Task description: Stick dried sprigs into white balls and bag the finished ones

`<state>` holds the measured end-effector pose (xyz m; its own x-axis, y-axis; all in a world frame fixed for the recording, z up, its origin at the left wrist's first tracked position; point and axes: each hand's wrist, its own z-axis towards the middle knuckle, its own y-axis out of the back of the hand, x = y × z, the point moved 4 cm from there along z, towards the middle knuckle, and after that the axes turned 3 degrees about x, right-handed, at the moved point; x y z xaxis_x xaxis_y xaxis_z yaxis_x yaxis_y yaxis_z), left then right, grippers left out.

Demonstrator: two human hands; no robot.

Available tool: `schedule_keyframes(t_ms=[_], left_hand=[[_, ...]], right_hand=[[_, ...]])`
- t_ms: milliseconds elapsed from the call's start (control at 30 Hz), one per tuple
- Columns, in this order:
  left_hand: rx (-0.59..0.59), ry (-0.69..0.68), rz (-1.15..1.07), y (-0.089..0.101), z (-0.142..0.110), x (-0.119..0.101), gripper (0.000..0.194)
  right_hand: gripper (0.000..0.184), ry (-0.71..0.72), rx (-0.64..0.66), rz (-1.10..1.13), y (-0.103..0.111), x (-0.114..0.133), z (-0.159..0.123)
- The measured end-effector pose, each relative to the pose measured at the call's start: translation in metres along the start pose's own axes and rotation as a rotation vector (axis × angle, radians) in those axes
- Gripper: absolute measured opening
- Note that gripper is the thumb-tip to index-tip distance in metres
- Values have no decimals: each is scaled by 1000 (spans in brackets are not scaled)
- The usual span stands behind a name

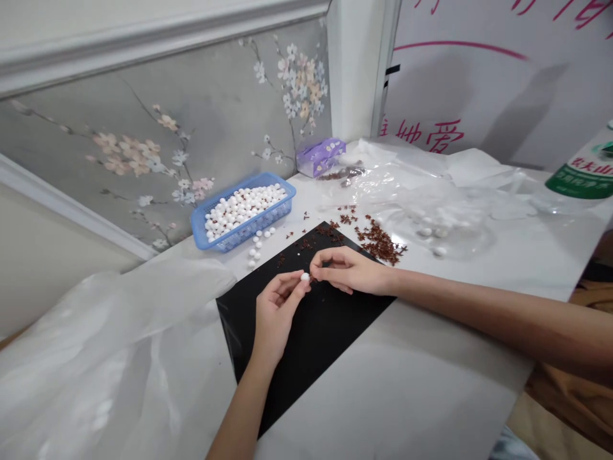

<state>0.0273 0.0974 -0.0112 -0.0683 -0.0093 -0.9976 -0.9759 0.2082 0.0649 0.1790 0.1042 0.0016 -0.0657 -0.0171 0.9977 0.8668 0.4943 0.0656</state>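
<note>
I have the left hand (276,313) closed on a small white ball (305,276), pinching it between thumb and fingertips just above a black sheet (306,338), and I'm reading every direction here from that ball as the clock's centre. The right hand (352,269) reaches in from 3 o'clock, its thumb and forefinger pinched shut right beside the ball. Brown flecks show at that pinch, but they are too small for me to tell whether the hand holds one. The black sheet lies at an angle on a white surface (421,364), with scattered reddish-brown dried bits (316,239) on its upper part. At 10 o'clock, a blue plastic basket (244,214) sits heaped with white balls, some speckled brown, and a short trail of loose white balls (256,249) lies just beside it. A pile of the brown bits (378,243) sits at 2 o'clock, just off the sheet's edge. Beyond it, a crumpled clear plastic bag (421,204) spreads across the surface, with a few pale balls (431,233) under or inside it; I cannot tell which. A purple tissue packet (320,156) stands at 12 o'clock against the floral wall (191,115), a green-labelled bottle (582,172) is cut off by the frame's edge past 2 o'clock, and a white plastic sheet (105,338) drapes across 8 o'clock.
</note>
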Motion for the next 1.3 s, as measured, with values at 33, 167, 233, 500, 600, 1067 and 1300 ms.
schedule_keyframes(t_ms=[33, 167, 233, 500, 600, 1067, 1300], left_hand=[[-2, 0, -7, 0, 0, 0, 21], [-4, -4, -26, 0, 0, 1, 21], [-5, -20, -29, 0, 0, 0, 20], [-35, -15, -38, 2, 1, 2, 24], [-50, 11, -57, 3, 1, 2, 28], [-29, -2, -46, 2, 1, 1, 18], [-28, 30, -70, 3, 0, 1, 17]], right_hand=[[25, 2, -3, -7, 0, 0, 0], [24, 4, -39, -34, 3, -1, 0], [22, 29, -58, -56, 5, 0, 1], [16, 136, -191, -193, 12, -1, 3], [16, 74, -198, -83, 12, -2, 2], [16, 21, -53, -2, -1, -1, 0], [17, 28, -57, 54, -6, -7, 0]])
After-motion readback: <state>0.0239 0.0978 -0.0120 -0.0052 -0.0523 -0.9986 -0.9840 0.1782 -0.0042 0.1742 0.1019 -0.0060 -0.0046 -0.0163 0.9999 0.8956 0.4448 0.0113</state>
